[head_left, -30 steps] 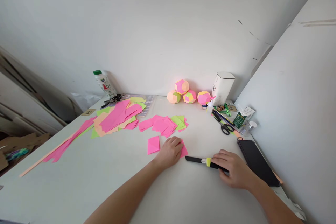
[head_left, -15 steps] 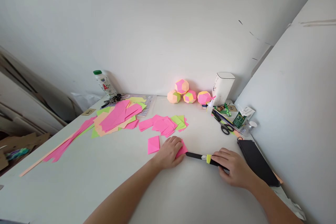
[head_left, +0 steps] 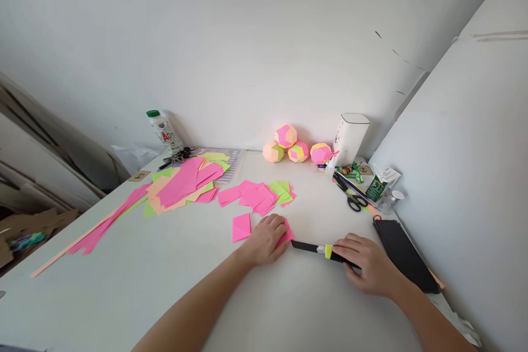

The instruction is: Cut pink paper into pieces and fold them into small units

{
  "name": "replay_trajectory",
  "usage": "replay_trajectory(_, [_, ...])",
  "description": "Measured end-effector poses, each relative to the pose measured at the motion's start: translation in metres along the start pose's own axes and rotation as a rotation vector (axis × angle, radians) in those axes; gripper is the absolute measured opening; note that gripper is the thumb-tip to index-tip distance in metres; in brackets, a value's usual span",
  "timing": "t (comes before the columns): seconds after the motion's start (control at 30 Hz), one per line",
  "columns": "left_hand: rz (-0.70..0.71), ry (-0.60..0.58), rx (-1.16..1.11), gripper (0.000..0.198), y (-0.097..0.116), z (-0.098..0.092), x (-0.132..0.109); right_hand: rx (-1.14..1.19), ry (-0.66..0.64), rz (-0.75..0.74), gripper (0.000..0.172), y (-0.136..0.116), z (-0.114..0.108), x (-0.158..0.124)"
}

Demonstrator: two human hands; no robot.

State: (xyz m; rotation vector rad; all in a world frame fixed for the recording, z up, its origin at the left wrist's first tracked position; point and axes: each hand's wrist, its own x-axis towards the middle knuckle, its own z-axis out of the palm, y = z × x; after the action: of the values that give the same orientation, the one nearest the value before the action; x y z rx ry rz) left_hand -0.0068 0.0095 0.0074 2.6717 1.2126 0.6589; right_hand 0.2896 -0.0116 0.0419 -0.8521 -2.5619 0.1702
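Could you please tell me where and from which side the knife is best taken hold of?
Probably best by the black handle, behind the yellow collar, coming from the right and slightly above. The knife points left, its dark blade ending close to the pink paper under the left grip, so the handle end is away from the tip. The right grip holds it there.

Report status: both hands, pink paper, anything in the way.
Left hand on pink paper. Right hand gripping black cutter, tip at paper's corner, contact unclear. Scissors farther back, apart from both hands.
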Motion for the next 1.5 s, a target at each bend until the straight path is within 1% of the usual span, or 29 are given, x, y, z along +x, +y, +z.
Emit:
replay_trajectory(0.27, [0.0,-0.002,0.014,0.014,-0.0003,0.0008,-0.0002,0.028,-0.034,0.009,0.041,-0.0024,-0.0032,-0.0002])
replay_trajectory(0.6, [0.001,0.011,0.005,0.012,-0.0004,0.0015,-0.0007,0.015,-0.025,0.007,0.04,-0.0018,-0.0018,-0.0004])
replay_trajectory(0.87, [-0.005,0.006,0.021,0.015,0.0005,0.001,-0.0002,-0.004,-0.018,0.01,0.039,-0.0014,-0.0003,-0.0001])
replay_trajectory(1.13, [0.002,0.001,0.033,0.016,-0.0004,0.0018,0.0001,-0.015,-0.035,0.015,0.04,-0.0023,-0.0001,0.0])
replay_trajectory(1.37, [0.015,0.035,0.055,0.021,-0.0029,0.0074,0.0004,-0.017,-0.057,0.011,0.039,-0.0036,0.0027,-0.0013])
replay_trajectory(1.5, [0.017,0.033,0.062,0.022,-0.0045,0.0098,-0.0003,-0.008,-0.066,0.009,0.039,-0.0056,0.0046,-0.0009])
